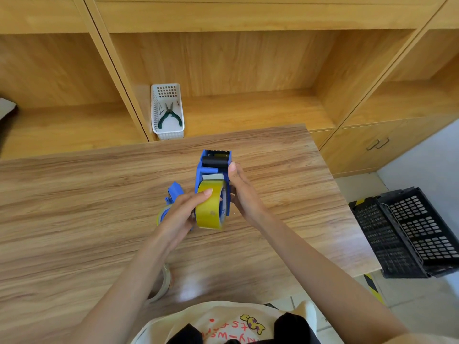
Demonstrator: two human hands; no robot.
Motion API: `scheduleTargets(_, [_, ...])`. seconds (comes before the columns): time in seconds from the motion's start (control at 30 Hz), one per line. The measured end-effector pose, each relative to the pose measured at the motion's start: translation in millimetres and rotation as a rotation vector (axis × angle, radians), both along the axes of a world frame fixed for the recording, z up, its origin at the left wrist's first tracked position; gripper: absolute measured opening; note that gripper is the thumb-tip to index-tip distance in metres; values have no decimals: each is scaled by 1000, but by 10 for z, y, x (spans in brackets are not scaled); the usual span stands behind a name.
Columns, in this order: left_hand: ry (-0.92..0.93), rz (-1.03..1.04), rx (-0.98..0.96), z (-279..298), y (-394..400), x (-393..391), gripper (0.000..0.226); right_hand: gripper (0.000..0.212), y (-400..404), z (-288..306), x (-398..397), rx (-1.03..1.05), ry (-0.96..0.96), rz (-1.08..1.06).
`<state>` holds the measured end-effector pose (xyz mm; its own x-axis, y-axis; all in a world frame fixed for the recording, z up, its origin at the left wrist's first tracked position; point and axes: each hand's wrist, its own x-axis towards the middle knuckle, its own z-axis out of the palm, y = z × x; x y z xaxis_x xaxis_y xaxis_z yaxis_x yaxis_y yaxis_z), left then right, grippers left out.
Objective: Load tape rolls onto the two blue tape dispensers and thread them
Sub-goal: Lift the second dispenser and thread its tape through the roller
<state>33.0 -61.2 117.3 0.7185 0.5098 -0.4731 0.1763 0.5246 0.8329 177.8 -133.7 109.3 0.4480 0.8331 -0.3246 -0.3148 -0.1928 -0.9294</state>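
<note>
A blue tape dispenser (214, 162) is held above the wooden table (74, 194), its black roller and toothed blade pointing away from me. A yellow tape roll (208, 209) sits on its hub. My right hand (244, 192) grips the dispenser's right side, thumb up along the frame. My left hand (182, 214) holds the roll's left side, thumb pressed on the tape's outer face. Behind my left hand a second blue dispenser (175, 192) lies on the table with a tape roll on it, mostly hidden. Another pale tape roll (165, 281) lies near me, half hidden under my left forearm.
A white basket (167, 130) with green-handled pliers (170, 116) stands on the wooden shelf behind the table. Black plastic crates (407, 234) sit on the floor to the right, past the table's right edge. A cabinet with handles stands at the back right.
</note>
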Motion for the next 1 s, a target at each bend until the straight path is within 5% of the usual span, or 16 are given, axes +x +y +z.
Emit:
scheduleTargets(0.17, [-30, 6, 37, -14, -13, -56, 46, 39, -43, 21, 65, 111, -284, 41])
scheduleTargets(0.27, [-26, 11, 68, -31, 10, -67, 52, 40, -123, 91, 154, 220, -645, -19])
scheduleTargets(0.37, [-11, 26, 70, -19, 9, -70, 53, 25, -166, 193, 273, 197, -1060, 9])
scheduleTargets(0.53, [-4, 37, 73, 12, -21, -37, 43, 19, -122, 294, 339, 61, -1459, 165])
scheduleTargets(0.73, [-15, 24, 116, 20, -42, -15, 36, 14, 4, 444, 307, -43, -1642, 320])
scheduleTargets(1.0, [-53, -66, 81, 33, 26, -41, 48, 15, 110, 491, 391, 21, -1440, 473])
